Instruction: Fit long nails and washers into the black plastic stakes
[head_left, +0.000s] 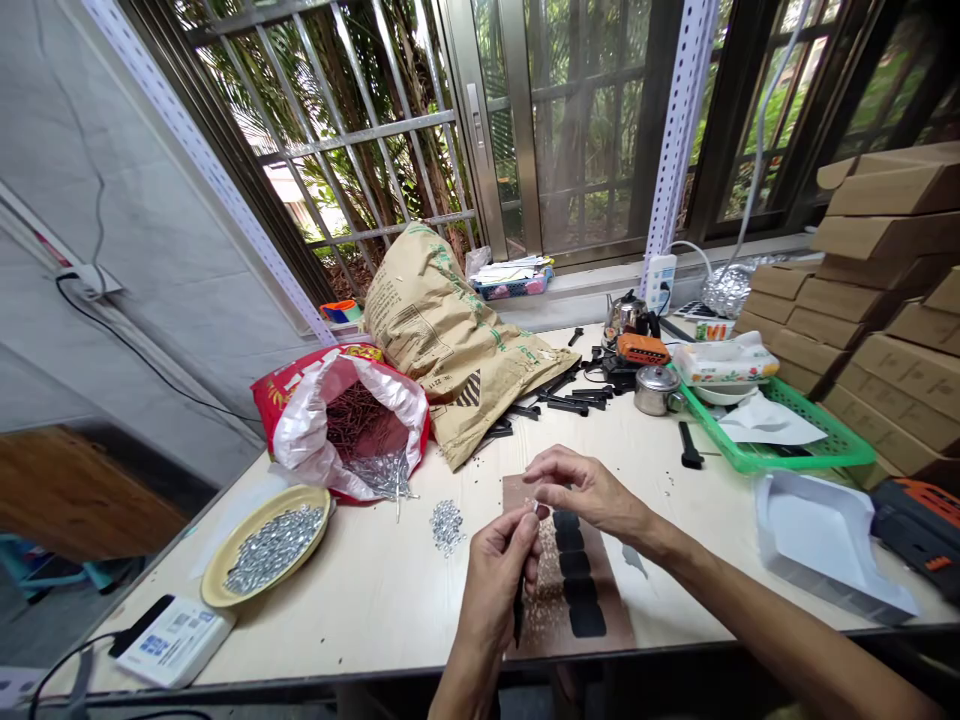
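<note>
My left hand (499, 560) is closed round a slim black plastic piece (518, 612), whose lower end sticks out below the fingers. At its thumb tip shows a tiny shiny bit (535, 507). My right hand (592, 492) curls in from the right, thumb and fingertips bent close to that bit; what they pinch, if anything, is too small to make out. Both hands are over a brown board (616, 585) bearing a column of black rounded pads (577, 565) and pale crumbs. Left of the hands lies a loose cluster of small shiny metal pieces (448, 527).
A yellow dish (217, 585) of similar metal pieces stands left, near a red bag (270, 385) of screws. Behind lie a brown paper sack (442, 330) and loose black parts (574, 402). A green basket (795, 462), grey tray (825, 550) and cardboard boxes (892, 375) are right.
</note>
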